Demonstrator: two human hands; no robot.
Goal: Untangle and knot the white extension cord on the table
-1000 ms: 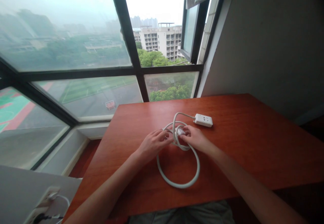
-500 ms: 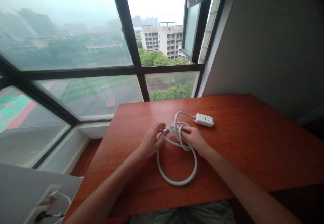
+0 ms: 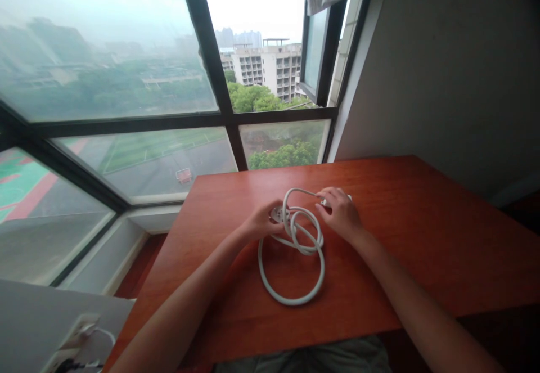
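A white power cord (image 3: 291, 300) lies in loose loops on the reddish wooden table (image 3: 422, 238). My left hand (image 3: 261, 224) is closed around the cord's plug end at the left of the loops. My right hand (image 3: 342, 214) rests over the white socket block (image 3: 324, 202) at the far end of the cord, fingers curled onto it; most of the block is hidden under the hand. A large loop of cord hangs toward me, and smaller loops cross between the two hands.
Large windows with dark frames (image 3: 219, 114) stand behind the table and to the left. A grey wall (image 3: 442, 69) borders the right side. A white wall outlet with a plugged cable (image 3: 80, 333) shows at the lower left.
My right hand moved from the middle of the loops out to the socket block, covering it. My left hand took hold of the plug end. The loops shifted slightly away from me.
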